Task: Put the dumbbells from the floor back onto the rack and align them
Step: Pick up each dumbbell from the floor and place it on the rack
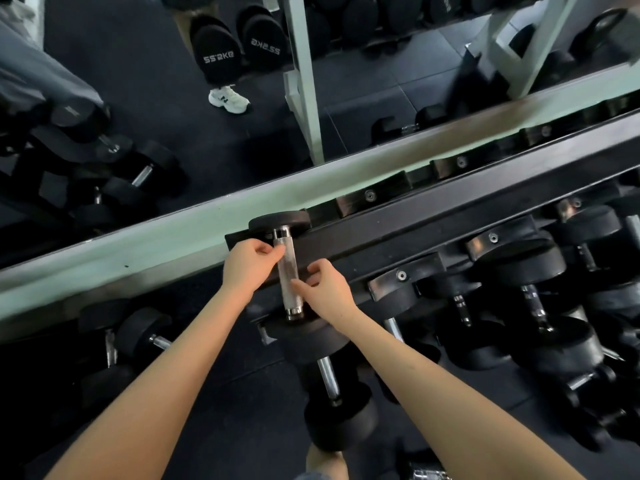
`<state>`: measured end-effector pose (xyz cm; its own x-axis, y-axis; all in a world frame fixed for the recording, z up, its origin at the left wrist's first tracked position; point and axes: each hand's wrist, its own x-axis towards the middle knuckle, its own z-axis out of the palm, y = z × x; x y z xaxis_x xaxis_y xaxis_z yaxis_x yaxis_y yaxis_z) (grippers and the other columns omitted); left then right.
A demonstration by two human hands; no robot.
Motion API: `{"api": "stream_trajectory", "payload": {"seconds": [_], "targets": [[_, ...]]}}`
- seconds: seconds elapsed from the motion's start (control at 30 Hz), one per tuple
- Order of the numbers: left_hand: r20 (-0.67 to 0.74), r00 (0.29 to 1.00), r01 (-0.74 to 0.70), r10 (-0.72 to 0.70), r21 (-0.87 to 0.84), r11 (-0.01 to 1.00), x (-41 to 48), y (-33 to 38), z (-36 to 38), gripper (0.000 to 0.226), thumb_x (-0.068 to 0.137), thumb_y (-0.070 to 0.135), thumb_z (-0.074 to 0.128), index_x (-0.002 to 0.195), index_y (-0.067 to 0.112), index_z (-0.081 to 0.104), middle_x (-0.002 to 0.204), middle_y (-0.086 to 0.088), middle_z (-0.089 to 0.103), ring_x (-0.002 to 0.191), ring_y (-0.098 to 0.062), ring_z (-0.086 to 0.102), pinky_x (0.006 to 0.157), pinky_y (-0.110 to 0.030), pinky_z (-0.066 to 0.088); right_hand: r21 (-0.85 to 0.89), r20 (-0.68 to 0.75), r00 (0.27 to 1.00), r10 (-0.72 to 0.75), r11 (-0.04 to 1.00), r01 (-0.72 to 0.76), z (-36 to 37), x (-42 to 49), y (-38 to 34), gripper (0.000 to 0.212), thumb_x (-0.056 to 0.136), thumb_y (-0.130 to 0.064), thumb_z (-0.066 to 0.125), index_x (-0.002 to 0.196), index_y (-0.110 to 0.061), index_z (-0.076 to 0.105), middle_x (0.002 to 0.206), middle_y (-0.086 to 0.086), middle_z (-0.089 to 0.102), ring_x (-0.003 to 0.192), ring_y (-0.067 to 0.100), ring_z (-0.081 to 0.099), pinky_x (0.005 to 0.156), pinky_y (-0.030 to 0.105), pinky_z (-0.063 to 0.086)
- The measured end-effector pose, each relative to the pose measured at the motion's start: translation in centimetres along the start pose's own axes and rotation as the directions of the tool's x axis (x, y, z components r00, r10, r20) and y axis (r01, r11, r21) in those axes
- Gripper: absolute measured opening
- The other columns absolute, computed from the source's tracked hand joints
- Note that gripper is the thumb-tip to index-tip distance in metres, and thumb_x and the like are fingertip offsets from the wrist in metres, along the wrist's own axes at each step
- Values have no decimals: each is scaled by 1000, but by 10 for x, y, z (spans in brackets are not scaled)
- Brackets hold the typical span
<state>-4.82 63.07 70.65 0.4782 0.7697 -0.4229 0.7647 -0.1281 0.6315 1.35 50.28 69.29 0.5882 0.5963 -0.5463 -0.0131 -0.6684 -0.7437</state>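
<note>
Head view, looking down on a black dumbbell rack (450,216) that runs diagonally from near left to far right, in front of a wall mirror (156,98).

Task dumbbell (290,271): lies on the top tier at the left end of the rack, knurled chrome handle pointing near-far. Far head rests on the far rail beside the mirror's pale sill (138,244); near head sits at the near rail, partly hidden by the handle end.

Left hand (247,261): on the left side of the handle, toward its far end. Fingers curled, thumb and fingertips touching the handle in a light pinch, not wrapped around it.

Right hand (327,287): on the right side of the handle, toward its near end. Fingers bent, thumb and forefinger tips touching the knurled bar; the other fingers loosely curled. Both forearms bare.

Lower tier, directly below the hands: another black dumbbell (329,379), tilted, chrome bar visible. More racked dumbbells (533,299) sit to the right on the lower tiers, close together.

Floor, left of the rack: two dumbbells (128,341) on dark rubber matting, near the sill.

Mirror shows reflected dumbbells, white rack uprights and a white sneaker (228,98).
</note>
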Motion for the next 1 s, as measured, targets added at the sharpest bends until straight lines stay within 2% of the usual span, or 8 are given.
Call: {"api": "stream_trajectory", "payload": {"seconds": [0.1, 0.2, 0.37, 0.53, 0.63, 0.77, 0.93, 1.0], "targets": [[-57, 993, -98, 105, 113, 989, -17, 17, -1, 31, 86, 37, 61, 102, 11, 66, 93, -2, 68, 82, -18, 62, 77, -35, 53, 44, -60, 998, 9, 999, -7, -21, -21, 9, 48, 86, -37, 66, 125, -13, 51, 95, -2, 63, 82, 13, 61, 72, 25, 51], [-29, 981, -188, 194, 143, 972, -43, 42, 8, 30, 87, 38, 60, 100, 12, 67, 90, 0, 64, 84, -17, 58, 75, -30, 45, 114, -97, 995, 34, 993, -23, -46, -52, 30, 45, 86, -37, 66, 121, -13, 53, 93, -4, 63, 94, 16, 62, 86, 33, 51], [120, 927, -370, 356, 133, 919, -103, 86, 69, 29, 85, 38, 62, 90, 11, 71, 86, -4, 69, 84, -22, 63, 76, -31, 48, 267, -211, 964, 165, 958, -106, -101, -128, 113, 32, 85, -35, 67, 108, -17, 57, 87, -3, 63, 80, 16, 60, 80, 35, 52], [349, 848, -440, 399, 43, 897, -198, 102, 188, 29, 82, 36, 67, 81, 7, 70, 67, -5, 63, 80, -35, 66, 75, -42, 55, 418, -327, 866, 380, 879, -228, -149, -235, 246, 28, 87, -31, 66, 106, -13, 57, 88, 1, 64, 72, 16, 62, 72, 39, 56], [497, 776, -464, 388, 34, 885, -260, 90, 269, 26, 81, 34, 68, 79, 8, 69, 71, -13, 68, 81, -37, 66, 77, -43, 54, 557, -344, 775, 530, 780, -286, -162, -295, 333, 25, 87, -29, 65, 104, -13, 57, 90, 4, 65, 70, 16, 61, 73, 41, 56], [652, 690, -466, 315, 67, 882, -322, 50, 368, 22, 82, 36, 66, 72, 16, 66, 58, 4, 58, 65, -24, 58, 75, -47, 56, 731, -320, 625, 712, 605, -315, -155, -349, 437, 18, 88, -21, 64, 97, -8, 56, 79, 9, 62, 62, 18, 55, 62, 35, 48], [793, 595, -461, 131, 203, 864, -360, -25, 467, 25, 84, 37, 63, 77, 13, 65, 63, 5, 58, 78, -34, 65, 79, -48, 56, 895, -170, 483, 859, 340, -289, -106, -373, 543, 16, 90, -18, 63, 97, -5, 55, 74, 6, 60, 60, 16, 54, 62, 33, 49], [818, 571, -458, 72, 244, 855, -362, -55, 501, 23, 84, 36, 62, 81, 13, 65, 68, 5, 60, 76, -27, 63, 79, -46, 56, 939, -97, 438, 894, 229, -259, -79, -366, 579, 15, 90, -18, 62, 95, -6, 55, 73, 6, 60, 60, 17, 55, 64, 35, 51]]}}
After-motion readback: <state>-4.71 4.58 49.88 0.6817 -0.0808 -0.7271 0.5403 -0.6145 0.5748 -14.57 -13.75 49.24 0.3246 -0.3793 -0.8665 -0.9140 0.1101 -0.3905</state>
